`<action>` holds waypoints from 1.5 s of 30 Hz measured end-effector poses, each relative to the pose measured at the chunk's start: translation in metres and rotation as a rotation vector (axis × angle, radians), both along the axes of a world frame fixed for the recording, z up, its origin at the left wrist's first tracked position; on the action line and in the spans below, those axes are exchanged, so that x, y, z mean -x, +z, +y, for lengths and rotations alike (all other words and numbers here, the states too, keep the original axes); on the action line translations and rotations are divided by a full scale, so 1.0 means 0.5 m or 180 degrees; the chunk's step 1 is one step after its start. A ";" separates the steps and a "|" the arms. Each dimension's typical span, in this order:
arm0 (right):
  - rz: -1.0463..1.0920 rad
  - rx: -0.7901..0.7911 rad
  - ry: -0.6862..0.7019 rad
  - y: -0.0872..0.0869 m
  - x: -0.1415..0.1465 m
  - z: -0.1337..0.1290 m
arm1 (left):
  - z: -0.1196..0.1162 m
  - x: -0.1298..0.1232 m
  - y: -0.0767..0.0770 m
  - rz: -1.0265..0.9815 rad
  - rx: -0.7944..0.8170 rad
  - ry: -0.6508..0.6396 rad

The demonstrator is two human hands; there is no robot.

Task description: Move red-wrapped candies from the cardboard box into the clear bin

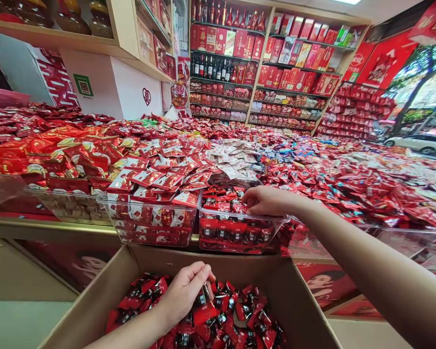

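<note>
My left hand [189, 289] is closed around a red and black wrapped candy [204, 306], just above the loose candies of the same kind in an open cardboard box [308, 300]. Up at the counter, my right hand [263, 199] reaches over the rim of a clear plastic bin [240, 217] that holds the same red and black candies [223, 195]. The right fingers are curled down at the candies. Whether anything is between them is hidden.
Left of that bin stands another clear bin [148, 224] filled with red and white packets [163, 174]. Heaped sweets [330, 179] cover the counter behind. Shelves [272, 53] with bottles and red boxes line the back wall. A wooden cabinet [127, 34] overhangs at upper left.
</note>
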State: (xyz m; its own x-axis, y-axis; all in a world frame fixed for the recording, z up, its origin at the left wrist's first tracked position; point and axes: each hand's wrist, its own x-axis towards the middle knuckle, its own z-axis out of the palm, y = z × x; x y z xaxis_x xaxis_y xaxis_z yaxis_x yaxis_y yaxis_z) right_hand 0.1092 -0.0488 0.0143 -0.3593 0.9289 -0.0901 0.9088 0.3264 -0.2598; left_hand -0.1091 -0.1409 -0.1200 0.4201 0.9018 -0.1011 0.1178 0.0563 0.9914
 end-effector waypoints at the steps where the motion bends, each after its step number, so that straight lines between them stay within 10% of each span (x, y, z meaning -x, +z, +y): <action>1: -0.0056 -0.0026 0.0019 0.002 0.004 0.001 | 0.000 0.000 -0.001 -0.0002 -0.0009 0.0009; 45: 0.1172 0.0105 0.0468 -0.031 0.045 0.003 | 0.010 0.005 -0.019 0.0434 -0.0144 -0.0110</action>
State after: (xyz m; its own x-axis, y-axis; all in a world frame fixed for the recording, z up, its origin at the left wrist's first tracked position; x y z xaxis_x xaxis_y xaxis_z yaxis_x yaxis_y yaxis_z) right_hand 0.0867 -0.0471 -0.0015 -0.5022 0.8638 0.0406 0.6971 0.4322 -0.5721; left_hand -0.1115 -0.1358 -0.1296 0.4360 0.8920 -0.1191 0.2527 0.0056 0.9675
